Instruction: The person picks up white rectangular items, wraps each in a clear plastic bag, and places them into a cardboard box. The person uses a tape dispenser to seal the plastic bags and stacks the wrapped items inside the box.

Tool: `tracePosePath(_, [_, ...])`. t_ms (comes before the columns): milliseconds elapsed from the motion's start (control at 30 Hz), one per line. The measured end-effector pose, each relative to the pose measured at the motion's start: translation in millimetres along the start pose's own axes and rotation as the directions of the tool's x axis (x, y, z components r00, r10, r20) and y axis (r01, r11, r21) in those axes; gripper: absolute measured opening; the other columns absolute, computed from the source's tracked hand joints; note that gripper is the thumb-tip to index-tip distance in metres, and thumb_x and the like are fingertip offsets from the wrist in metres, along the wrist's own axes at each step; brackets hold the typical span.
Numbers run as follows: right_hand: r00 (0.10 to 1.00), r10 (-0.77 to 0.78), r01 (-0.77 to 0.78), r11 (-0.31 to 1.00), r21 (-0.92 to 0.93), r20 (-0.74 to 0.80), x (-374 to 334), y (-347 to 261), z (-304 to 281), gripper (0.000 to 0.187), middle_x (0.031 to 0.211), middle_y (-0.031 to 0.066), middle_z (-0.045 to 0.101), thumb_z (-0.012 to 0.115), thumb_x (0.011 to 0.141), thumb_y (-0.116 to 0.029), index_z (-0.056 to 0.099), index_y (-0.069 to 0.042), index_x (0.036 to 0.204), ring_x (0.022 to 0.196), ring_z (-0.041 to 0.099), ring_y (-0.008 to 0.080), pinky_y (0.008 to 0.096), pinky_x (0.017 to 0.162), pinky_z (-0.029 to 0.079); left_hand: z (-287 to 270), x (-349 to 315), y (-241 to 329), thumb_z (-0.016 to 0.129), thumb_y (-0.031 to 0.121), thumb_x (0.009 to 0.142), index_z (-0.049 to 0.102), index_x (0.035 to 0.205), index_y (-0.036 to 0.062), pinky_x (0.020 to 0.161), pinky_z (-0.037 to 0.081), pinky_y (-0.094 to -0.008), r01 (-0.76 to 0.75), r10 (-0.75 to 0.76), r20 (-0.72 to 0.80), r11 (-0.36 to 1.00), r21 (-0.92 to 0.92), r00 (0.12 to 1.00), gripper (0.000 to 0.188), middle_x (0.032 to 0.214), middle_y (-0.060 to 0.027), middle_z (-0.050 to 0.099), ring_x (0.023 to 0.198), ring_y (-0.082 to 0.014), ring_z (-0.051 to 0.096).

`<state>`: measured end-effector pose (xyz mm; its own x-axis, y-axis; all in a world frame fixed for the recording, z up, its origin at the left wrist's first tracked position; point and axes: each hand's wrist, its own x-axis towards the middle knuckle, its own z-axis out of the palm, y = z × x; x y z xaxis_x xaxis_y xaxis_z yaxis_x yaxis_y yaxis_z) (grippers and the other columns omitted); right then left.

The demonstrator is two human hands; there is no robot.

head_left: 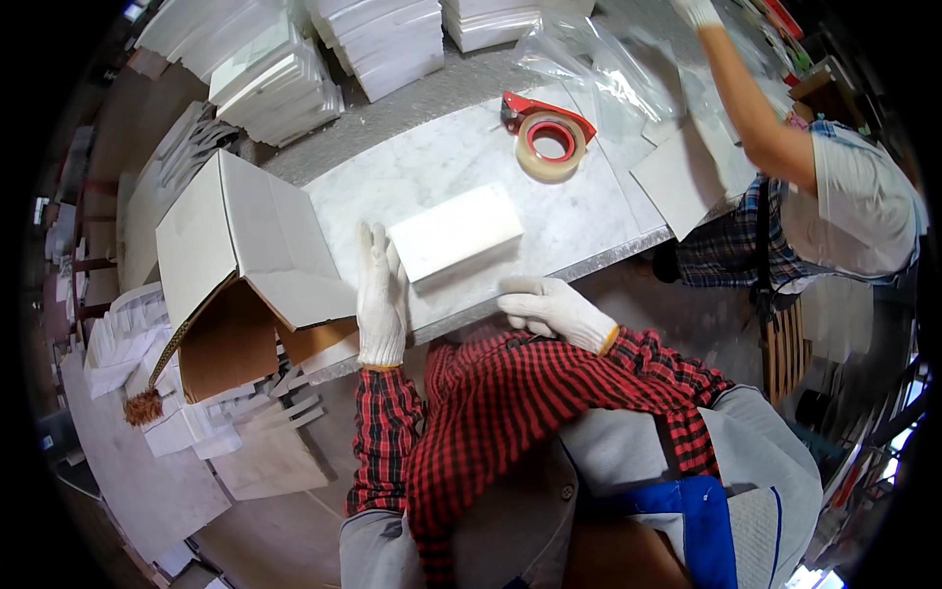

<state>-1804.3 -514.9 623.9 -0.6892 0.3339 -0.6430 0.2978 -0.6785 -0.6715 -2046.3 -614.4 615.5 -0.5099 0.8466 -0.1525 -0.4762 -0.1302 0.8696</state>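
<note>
— What takes up most of the scene?

— The marble-topped table (461, 167), running from near left to far right. On its left end sits an open cardboard box (245, 265), white outside and brown inside, flaps spread and one hanging past the near edge. Stacks of white tiles (285, 83) line the far side.

— And the piece being worked on?

— A white rectangular block (454, 232), near the table's near edge, lying flat inside what looks like a thin clear sleeve. I judge it stiff, fairly heavy for its size, and brittle at the corners; the film would make it slippery, so the long sides look the safest grip, not the wrapper.

— The hands?

— Both wear white knit gloves. The left hand (380, 294) lies flat, fingers straight and together, just left of the block, its fingertips by the block's corner. The right hand (549, 306) rests at the near edge just right of it, fingers curled loosely, seemingly pinching the film, though I cannot tell for sure.

— Room to move?

— Bare marble beyond the block up to the red tape dispenser (548, 137). The near edge is close, so little margin there. At far right another person's arm (751, 103) reaches over clear plastic bags (608, 64).
</note>
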Motion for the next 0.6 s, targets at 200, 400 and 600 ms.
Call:
tracePosePath(200, [0.909, 0.048, 0.002, 0.993, -0.12, 0.415, -27.8, -41.2, -0.1, 0.022, 0.075, -0.0031, 0.061, 0.073, 0.094, -0.017, 0.074, 0.002, 0.106, 0.057, 0.044, 0.0008, 0.0183, 0.05, 0.032, -8.7, -20.4, 18.2, 0.045, 0.03, 0.11, 0.0, 0.166, 0.0027, 0.127, 0.021, -0.044, -0.026, 0.018, 0.028, 0.938, 0.346, 0.999, 0.077, 0.172, -0.023, 0.013, 0.158, -0.0339, 0.021])
tracePosePath(400, [0.857, -0.417, 0.344, 0.9, -0.267, -0.303, 10.8, 1.0, -34.7, 0.061, 0.122, 0.0127, 0.069, 0.078, 0.091, -0.022, 0.055, 0.005, 0.141, 0.09, 0.07, 0.0139, 0.0264, 0.077, 0.055, 10.1, -46.9, 15.9, 0.078, 0.033, 0.086, -0.001, 0.165, 0.0009, 0.124, 0.029, -0.0435, 0.238, -0.165, -0.175, 0.756, 0.61, 0.971, 0.117, 0.169, -0.03, 0.018, 0.155, -0.0376, 0.026])
tracePosePath(600, [0.859, -0.291, 0.347, 0.936, 0.061, -0.42, 19.8, 7.7, -5.0, 0.093, 0.117, 0.0133, 0.067, 0.081, 0.088, -0.019, 0.025, 0.007, 0.158, 0.077, 0.066, 0.0129, 0.0249, 0.061, 0.049, 18.1, -57.5, -8.2, 0.076, 0.025, 0.09, 0.007, 0.164, -0.0022, 0.074, 0.053, -0.0259, 0.43, -0.365, -0.227, 0.765, 0.479, 0.903, 0.105, 0.109, -0.0138, 0.07, 0.085, -0.0179, 0.067])
